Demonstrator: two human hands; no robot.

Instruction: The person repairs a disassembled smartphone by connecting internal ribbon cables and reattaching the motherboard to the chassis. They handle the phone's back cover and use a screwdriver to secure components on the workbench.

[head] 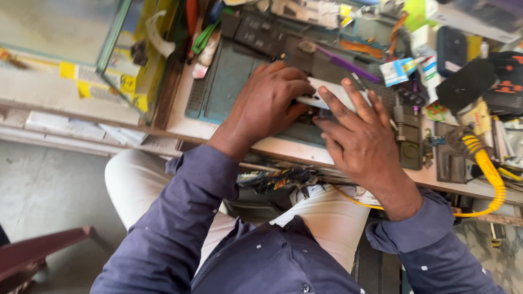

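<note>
Both my hands rest on a flat white device (333, 91) lying on a blue-grey work mat (229, 81) at the bench's front edge. My left hand (267, 103) curls over the device's left end, fingers bent down onto it. Beside it, my right hand (357, 139) presses on the right end with the index and middle fingers stretched across the white surface. A small dark part shows between the two hands under the device; what it is cannot be told.
The bench is crowded: a purple-handled tool (348, 65), a black pouch (463, 81), a yellow coiled cable (487, 169), small metal fixtures (408, 141) and green-handled pliers (204, 35). A glass case (109, 43) stands left. A dark red stool (38, 253) sits on the floor.
</note>
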